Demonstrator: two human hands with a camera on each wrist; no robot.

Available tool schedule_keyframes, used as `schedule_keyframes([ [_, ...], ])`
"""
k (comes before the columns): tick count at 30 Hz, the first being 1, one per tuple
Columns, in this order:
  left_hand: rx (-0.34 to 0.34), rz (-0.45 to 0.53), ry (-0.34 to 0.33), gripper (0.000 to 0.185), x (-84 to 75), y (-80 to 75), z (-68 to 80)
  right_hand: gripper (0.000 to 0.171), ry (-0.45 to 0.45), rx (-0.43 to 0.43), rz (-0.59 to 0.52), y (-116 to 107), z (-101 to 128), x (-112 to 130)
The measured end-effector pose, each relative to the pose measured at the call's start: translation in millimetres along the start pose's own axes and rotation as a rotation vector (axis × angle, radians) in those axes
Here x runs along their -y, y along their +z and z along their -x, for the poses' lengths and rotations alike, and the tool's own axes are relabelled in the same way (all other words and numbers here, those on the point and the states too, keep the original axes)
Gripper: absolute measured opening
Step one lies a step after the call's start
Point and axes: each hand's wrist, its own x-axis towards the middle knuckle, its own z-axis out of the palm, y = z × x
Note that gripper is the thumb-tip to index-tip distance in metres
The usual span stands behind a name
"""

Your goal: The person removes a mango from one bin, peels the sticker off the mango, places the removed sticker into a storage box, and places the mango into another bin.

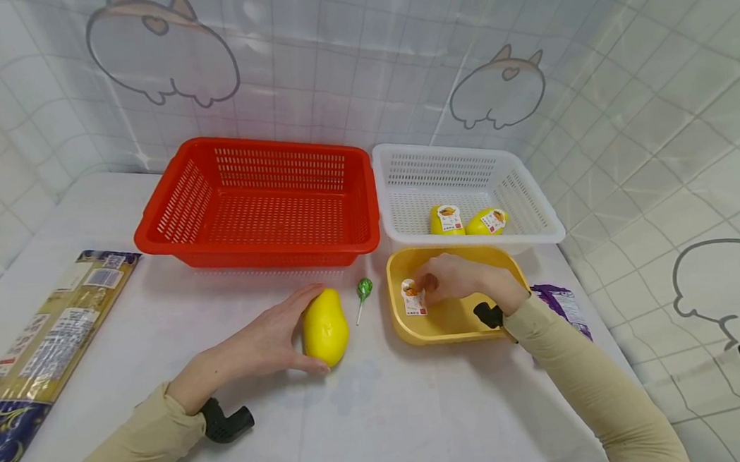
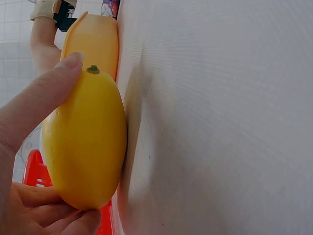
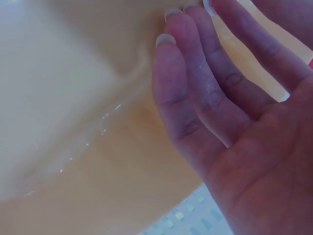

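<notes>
A yellow mango (image 1: 326,327) lies on the white cloth, gripped end to end by my left hand (image 1: 275,336). In the left wrist view the thumb presses beside the small green stem of the mango (image 2: 88,137), and the fingers curl at its other end. My right hand (image 1: 458,280) reaches into the yellow basin (image 1: 459,335), where its bent fingertips pinch the edge of a white printed label (image 1: 414,299) near the left wall. In the right wrist view the fingers (image 3: 210,93) of that hand bend over the basin wall, their tips cut off at the top.
Behind stand a red basket (image 1: 257,255) and a white basket (image 1: 467,147) with two labelled yellow mangoes (image 1: 448,220). A green lollipop (image 1: 364,288) lies between mango and basin. A long noodle packet (image 1: 59,342) is on the left, a purple packet (image 1: 562,307) on the right.
</notes>
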Motion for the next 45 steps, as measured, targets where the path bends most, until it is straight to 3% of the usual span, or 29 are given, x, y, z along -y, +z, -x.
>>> schedule_keyframes([
  [9,-0.002,0.006,0.0,0.12,0.4,0.2,0.5,0.018,0.031,0.022,-0.02,-2.7,5.3,1.7],
  [22,0.021,0.018,-0.03,0.122,-1.1,0.5,-0.1,0.025,-0.01,-0.025,-0.087,-10.4,23.6,9.5],
  [33,0.026,0.014,-0.031,0.121,-0.6,0.1,-1.2,0.036,0.066,-0.142,-0.119,-14.1,40.2,33.6],
  [45,0.026,0.005,-0.031,0.122,-0.4,-0.6,-1.0,0.037,0.069,-0.281,-0.17,-8.8,44.3,51.9],
])
